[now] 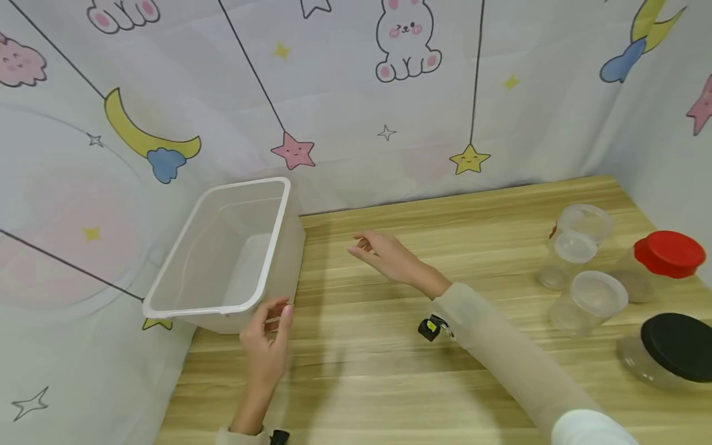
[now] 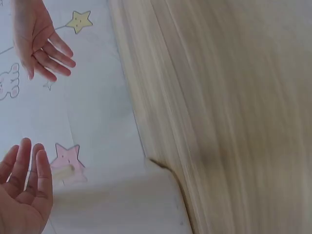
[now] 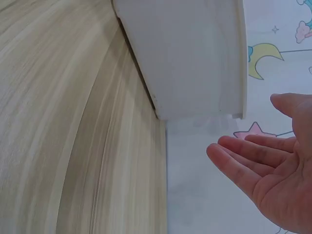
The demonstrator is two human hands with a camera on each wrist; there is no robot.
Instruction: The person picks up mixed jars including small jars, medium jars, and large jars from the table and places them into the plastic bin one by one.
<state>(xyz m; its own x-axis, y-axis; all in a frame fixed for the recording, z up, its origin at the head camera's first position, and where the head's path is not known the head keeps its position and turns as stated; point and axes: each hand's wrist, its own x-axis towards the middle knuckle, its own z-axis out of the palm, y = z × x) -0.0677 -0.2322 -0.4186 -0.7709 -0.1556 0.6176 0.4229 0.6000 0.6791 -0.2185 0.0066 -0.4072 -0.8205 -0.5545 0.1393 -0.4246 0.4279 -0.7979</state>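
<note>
A white plastic bin [image 1: 280,247] stands at the left of the table against the curtain, and its inside looks bare. Close by its front right corner is my left hand [image 1: 266,346], fingers loosely bent and holding nothing. My right hand [image 1: 389,256] hovers over the table to the right of the bin, thumb and fingers relaxed, with nothing in it. Both palms face each other across a gap in the left wrist view, where the left hand [image 2: 24,190] shows relaxed fingers. In the right wrist view the right hand [image 3: 273,165] is spread beside the bin [image 3: 190,58].
At the right of the wooden table [image 1: 378,383] stand several clear plastic containers, among them a red-lidded jar [image 1: 670,253], a black-lidded jar [image 1: 681,346] and a cup with a whitish lid [image 1: 597,293]. A patterned curtain [image 1: 345,93] closes off the back and sides.
</note>
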